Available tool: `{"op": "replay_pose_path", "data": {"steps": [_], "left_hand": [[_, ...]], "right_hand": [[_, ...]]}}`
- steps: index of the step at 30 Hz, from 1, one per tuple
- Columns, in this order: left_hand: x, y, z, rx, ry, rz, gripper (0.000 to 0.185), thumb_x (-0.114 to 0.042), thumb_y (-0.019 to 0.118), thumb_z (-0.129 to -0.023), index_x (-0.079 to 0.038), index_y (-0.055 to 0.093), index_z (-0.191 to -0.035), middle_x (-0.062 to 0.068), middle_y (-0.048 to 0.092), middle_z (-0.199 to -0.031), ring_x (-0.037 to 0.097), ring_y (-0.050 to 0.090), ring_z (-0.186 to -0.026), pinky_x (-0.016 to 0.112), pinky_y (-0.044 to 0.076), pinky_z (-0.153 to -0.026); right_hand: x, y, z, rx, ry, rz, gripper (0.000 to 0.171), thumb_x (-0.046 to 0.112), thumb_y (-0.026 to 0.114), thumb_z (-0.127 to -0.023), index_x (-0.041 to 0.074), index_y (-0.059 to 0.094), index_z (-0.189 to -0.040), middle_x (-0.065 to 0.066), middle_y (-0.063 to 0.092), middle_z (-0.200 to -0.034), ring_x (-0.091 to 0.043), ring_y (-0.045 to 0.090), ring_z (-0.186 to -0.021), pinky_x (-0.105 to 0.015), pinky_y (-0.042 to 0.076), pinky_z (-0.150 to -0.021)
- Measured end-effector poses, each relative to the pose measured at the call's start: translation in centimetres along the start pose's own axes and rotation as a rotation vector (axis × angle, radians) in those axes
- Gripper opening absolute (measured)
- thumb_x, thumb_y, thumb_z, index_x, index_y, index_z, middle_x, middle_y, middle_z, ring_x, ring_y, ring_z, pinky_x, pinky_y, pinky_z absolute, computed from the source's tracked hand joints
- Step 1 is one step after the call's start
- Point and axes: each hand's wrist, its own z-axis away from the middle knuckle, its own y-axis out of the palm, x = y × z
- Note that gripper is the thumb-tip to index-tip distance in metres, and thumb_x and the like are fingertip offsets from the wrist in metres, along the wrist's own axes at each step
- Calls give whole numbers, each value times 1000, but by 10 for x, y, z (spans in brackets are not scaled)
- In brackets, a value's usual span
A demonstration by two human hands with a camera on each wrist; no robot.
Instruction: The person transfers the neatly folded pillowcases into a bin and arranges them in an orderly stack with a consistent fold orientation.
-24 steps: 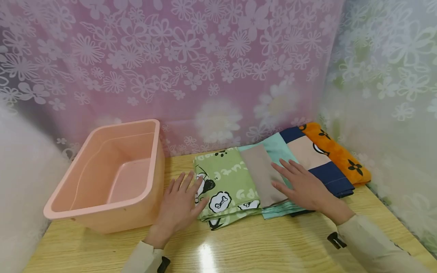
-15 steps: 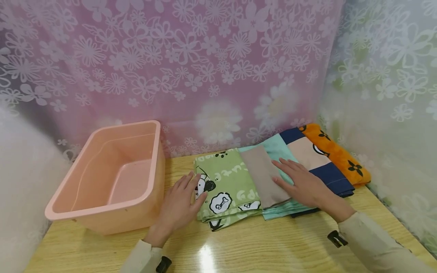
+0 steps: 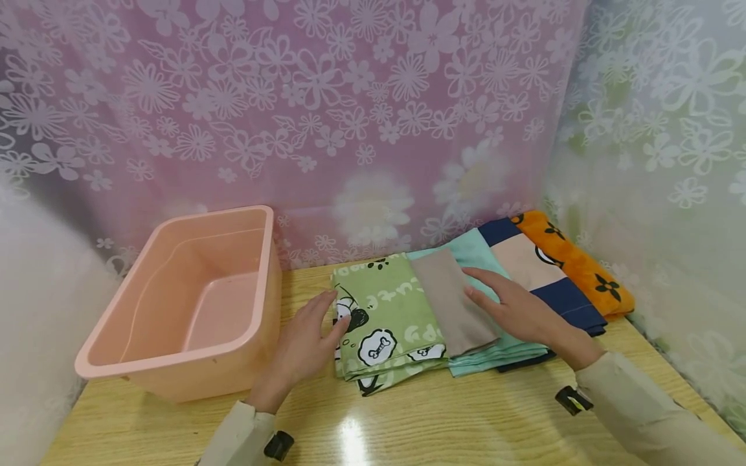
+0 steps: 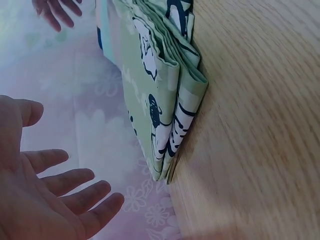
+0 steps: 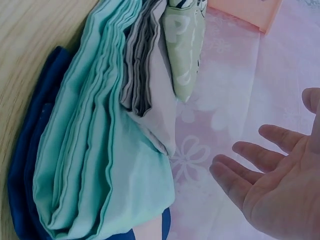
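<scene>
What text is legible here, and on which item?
Green folded cloth: white letters printed in its pattern, seen upside down and partly folded; no whole word reads with certainty. In the right wrist view one letter looks like "P".
Pink plastic tub, grey cloth, orange cloth: no lettering visible.

Glossy wooden table (image 3: 408, 421), cloth stack (image 3: 387, 314)
</scene>
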Motion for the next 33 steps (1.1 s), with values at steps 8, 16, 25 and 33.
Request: {"op": "replay_pose_path", "data": {"steps": [8, 16, 25, 33], "left_hand": [[4, -1, -4, 42, -90, 224, 57, -46, 43, -100, -11, 40, -145, 10, 38, -147, 31, 34, -135, 52, 27, -108], [6, 2, -9, 56, -154, 342, 53, -41, 45, -100, -10, 42, -143, 11, 42, -144, 34, 45, -126, 52, 40, -99], [9, 7, -15, 75, -279, 425, 51, -42, 48, -99, -13, 45, -140, 15, 50, -136, 35, 50, -121, 52, 43, -95], [13, 10, -15, 73, -298, 457, 49, -38, 51, -98, -9, 48, -138, 13, 54, -129, 34, 52, -116, 51, 44, -93]], "right_hand": [[-3, 1, -9, 10, 16, -129, 58, 43, 34, -103, 8, 31, -149, -17, 35, -148, -40, 40, -129, -60, 34, -99], [-8, 1, -18, 24, 34, -267, 58, 41, 33, -104, 1, 33, -146, -23, 36, -145, -41, 38, -130, -59, 32, -102], [-12, 3, -23, 92, 80, -456, 58, 41, 32, -104, 1, 31, -146, -26, 37, -144, -43, 40, -128, -55, 38, -99], [-17, 10, -27, 119, 97, -516, 59, 40, 29, -105, -1, 28, -147, -28, 38, -142, -44, 40, -127, -55, 37, -100]]}}
